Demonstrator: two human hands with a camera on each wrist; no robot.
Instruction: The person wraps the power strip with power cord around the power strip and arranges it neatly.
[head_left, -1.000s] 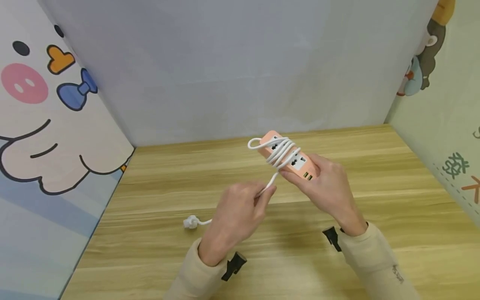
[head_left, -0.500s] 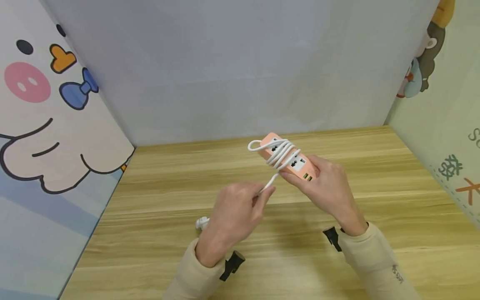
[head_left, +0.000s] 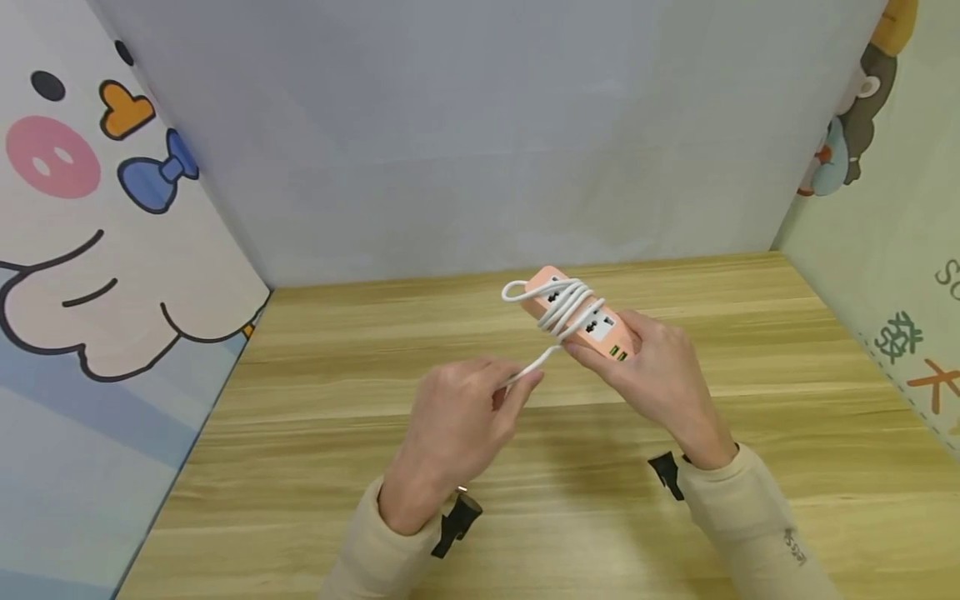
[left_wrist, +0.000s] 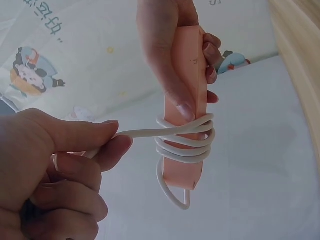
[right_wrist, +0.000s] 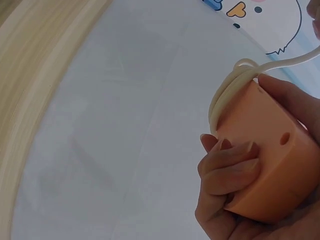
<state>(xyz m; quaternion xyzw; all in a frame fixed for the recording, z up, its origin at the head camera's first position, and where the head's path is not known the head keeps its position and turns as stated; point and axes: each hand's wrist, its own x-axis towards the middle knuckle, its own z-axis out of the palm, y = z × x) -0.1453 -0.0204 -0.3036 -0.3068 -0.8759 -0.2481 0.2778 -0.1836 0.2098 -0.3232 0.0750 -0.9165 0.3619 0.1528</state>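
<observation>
My right hand (head_left: 663,375) grips a peach-coloured power strip (left_wrist: 187,75) by its USB-port end, fingers round the underside and thumb along the edge. The strip is tilted and held above the table. Several turns of its white cord (left_wrist: 182,152) are wound round the middle, partly over the sockets, with a small loop sticking out at the far end. My left hand (head_left: 453,417) pinches the cord between thumb and index finger, a short way from the strip. That stretch of cord runs fairly straight between the hands. The plug end is hidden behind my left hand in the head view.
A wood-grain table (head_left: 315,467) lies below both hands. A plain pale backdrop (head_left: 465,150) stands behind it, with cartoon-printed panels (head_left: 82,333) at the left and right. Black straps (head_left: 456,525) sit at the sleeve cuffs.
My left hand has moved slightly left, still pinching the cord. The white plug, seen left of that hand earlier, has moved right and gone out of sight behind it. My right hand stays nearly still.
</observation>
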